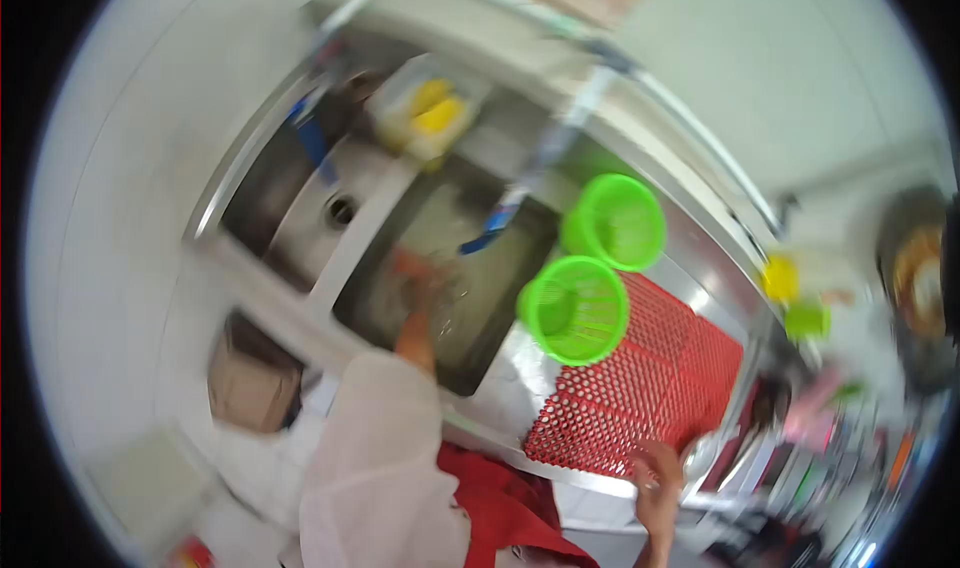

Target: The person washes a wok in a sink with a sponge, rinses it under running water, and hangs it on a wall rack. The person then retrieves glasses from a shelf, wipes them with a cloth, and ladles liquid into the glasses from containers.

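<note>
My left hand [422, 280] reaches down into the cloudy water [475, 293] of the larger sink basin. Water and motion blur hide its fingers, so what it touches there cannot be made out. Over the same basin hangs a blue-tipped faucet [490, 230]. My right hand [658, 476] is at the front edge of the red perforated mat [625, 408], its fingers bent but apart and nothing visible in them. Close beside it is a round shiny metal object [702, 456], too blurred to name. Two green plastic baskets [577, 311] stand between the basin and the mat.
A smaller basin with a drain [341, 210] lies left, under a second blue faucet [313, 140]. Behind the sinks sits a clear container [405, 118] with yellow sponge-like pieces. A cardboard box [250, 388] is on the floor. Blurred kitchen items crowd the right.
</note>
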{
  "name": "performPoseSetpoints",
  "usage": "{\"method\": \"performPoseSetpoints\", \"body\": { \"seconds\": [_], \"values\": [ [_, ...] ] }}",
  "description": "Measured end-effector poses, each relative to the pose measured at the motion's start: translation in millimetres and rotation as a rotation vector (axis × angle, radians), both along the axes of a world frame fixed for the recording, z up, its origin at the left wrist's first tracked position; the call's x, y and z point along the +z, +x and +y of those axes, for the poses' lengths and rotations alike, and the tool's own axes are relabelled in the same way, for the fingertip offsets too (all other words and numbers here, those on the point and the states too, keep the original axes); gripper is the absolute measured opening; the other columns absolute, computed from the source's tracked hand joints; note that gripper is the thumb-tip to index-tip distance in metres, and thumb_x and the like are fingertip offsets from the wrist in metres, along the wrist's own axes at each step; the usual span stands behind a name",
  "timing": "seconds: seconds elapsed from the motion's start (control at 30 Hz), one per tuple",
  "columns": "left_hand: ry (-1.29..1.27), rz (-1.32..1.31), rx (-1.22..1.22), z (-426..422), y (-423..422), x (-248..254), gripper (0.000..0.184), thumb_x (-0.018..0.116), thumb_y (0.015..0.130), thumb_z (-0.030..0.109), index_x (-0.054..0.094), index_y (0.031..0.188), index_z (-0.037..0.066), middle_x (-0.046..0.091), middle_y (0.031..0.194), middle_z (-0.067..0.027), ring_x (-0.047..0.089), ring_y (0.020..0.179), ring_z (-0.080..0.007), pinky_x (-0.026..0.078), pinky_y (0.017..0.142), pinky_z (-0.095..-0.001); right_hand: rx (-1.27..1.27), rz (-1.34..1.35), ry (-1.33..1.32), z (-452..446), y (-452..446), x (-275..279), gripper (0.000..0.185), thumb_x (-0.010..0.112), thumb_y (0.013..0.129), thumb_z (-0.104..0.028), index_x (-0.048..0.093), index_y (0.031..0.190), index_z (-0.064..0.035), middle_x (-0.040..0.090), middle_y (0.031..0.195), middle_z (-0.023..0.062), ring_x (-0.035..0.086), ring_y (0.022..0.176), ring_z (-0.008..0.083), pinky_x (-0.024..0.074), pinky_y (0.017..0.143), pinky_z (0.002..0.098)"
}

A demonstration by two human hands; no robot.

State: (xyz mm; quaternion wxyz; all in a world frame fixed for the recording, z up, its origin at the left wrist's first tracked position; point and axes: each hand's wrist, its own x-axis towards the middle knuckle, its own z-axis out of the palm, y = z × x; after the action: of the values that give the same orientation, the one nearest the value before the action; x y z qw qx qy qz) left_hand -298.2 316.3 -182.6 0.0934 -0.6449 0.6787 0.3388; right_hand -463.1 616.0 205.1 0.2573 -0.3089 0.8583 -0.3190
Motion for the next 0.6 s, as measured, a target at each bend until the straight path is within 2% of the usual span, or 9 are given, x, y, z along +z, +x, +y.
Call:
{"method": "performPoseSetpoints", "body": {
  "seconds": [0.03, 0.07, 0.13, 0.17, 0.23, 0.27, 0.4, 0.5, 0.6],
  "values": [
    [0.011, 0.065, -0.115, 11, -25, 33, 0.048, 0.056, 0.086, 0.042, 0.055, 0.118, 0.006, 0.058, 0.114, -0.0158, 0.057, 0.102, -0.0278, 0.045, 0.087, -0.0416, 0.259, 0.094, 0.000, -4, 6, -14, 0.023, 0.062, 0.081, -0.001, 0.061, 0.103, 0.0015, 0.063, 0.099, 0.0150, 0.060, 0.094, 0.0283, 0.0470, 0.083, 0.0354],
    [0.021, 0.150, -0.287, 21, -60, 63, 0.047, 0.056, 0.086, 0.042, 0.055, 0.117, 0.006, 0.058, 0.114, -0.0158, 0.057, 0.100, -0.0278, 0.045, 0.086, -0.0415, 0.211, -0.132, 0.030, -16, 18, -23, 0.022, 0.060, 0.083, -0.003, 0.060, 0.105, 0.0010, 0.063, 0.099, 0.0157, 0.060, 0.093, 0.0309, 0.0477, 0.082, 0.0363],
    [0.084, 0.318, -0.757, 67, -122, 114, 0.045, 0.055, 0.087, 0.041, 0.055, 0.116, 0.006, 0.058, 0.112, -0.0156, 0.057, 0.098, -0.0278, 0.045, 0.084, -0.0414, 0.306, -0.159, -0.068, -19, 39, -52, 0.031, 0.057, 0.088, -0.013, 0.055, 0.117, -0.0019, 0.060, 0.108, 0.0164, 0.058, 0.098, 0.0325, 0.0464, 0.087, 0.0390],
    [0.139, 0.369, -1.015, 93, -130, 134, 0.044, 0.055, 0.087, 0.040, 0.055, 0.115, 0.006, 0.058, 0.111, -0.0155, 0.057, 0.097, -0.0277, 0.045, 0.083, -0.0414, 0.370, -0.051, -0.141, -16, 52, -81, 0.030, 0.053, 0.090, -0.015, 0.053, 0.116, -0.0008, 0.058, 0.106, 0.0170, 0.057, 0.097, 0.0341, 0.0468, 0.085, 0.0411],
    [0.246, 0.429, -1.427, 124, -133, 162, 0.042, 0.054, 0.088, 0.039, 0.055, 0.114, 0.005, 0.058, 0.109, -0.0153, 0.056, 0.094, -0.0277, 0.045, 0.081, -0.0413, 0.459, -0.079, -0.079, -25, 64, -69, 0.026, 0.050, 0.090, -0.016, 0.054, 0.110, -0.0004, 0.056, 0.101, 0.0176, 0.056, 0.097, 0.0354, 0.0468, 0.082, 0.0439],
    [0.307, 0.420, -1.543, 122, -118, 171, 0.042, 0.054, 0.088, 0.038, 0.055, 0.113, 0.005, 0.058, 0.108, -0.0152, 0.056, 0.093, -0.0277, 0.045, 0.080, -0.0412, 0.434, -0.075, -0.097, -27, 75, -76, 0.023, 0.051, 0.089, -0.015, 0.054, 0.106, -0.0004, 0.056, 0.099, 0.0178, 0.056, 0.095, 0.0360, 0.0468, 0.081, 0.0445],
    [0.485, 0.349, -1.632, 73, -72, 200, 0.038, 0.053, 0.090, 0.036, 0.055, 0.111, 0.005, 0.057, 0.104, -0.0148, 0.056, 0.088, -0.0276, 0.045, 0.076, -0.0410, 0.500, -0.086, -0.165, -49, 91, -90, 0.018, 0.052, 0.083, -0.013, 0.056, 0.093, 0.0024, 0.056, 0.096, 0.0217, 0.057, 0.091, 0.0382, 0.0462, 0.080, 0.0465],
    [0.601, 0.250, -1.662, 28, -46, 215, 0.035, 0.052, 0.091, 0.035, 0.056, 0.109, 0.004, 0.057, 0.101, -0.0146, 0.055, 0.084, -0.0275, 0.045, 0.073, -0.0409, 0.611, -0.010, -0.305, -86, 101, -127, 0.022, 0.054, 0.081, -0.013, 0.054, 0.095, 0.0033, 0.055, 0.096, 0.0229, 0.058, 0.090, 0.0396, 0.0466, 0.079, 0.0461],
    [0.722, 0.140, -1.653, -12, -23, 227, 0.033, 0.051, 0.092, 0.033, 0.056, 0.107, 0.004, 0.057, 0.098, -0.0143, 0.055, 0.080, -0.0275, 0.045, 0.070, -0.0408, 0.560, 0.244, -0.290, -146, 119, -194, 0.034, 0.061, 0.074, -0.016, 0.053, 0.101, 0.0036, 0.053, 0.103, 0.0267, 0.056, 0.096, 0.0408, 0.0455, 0.084, 0.0450]
  ]
}}
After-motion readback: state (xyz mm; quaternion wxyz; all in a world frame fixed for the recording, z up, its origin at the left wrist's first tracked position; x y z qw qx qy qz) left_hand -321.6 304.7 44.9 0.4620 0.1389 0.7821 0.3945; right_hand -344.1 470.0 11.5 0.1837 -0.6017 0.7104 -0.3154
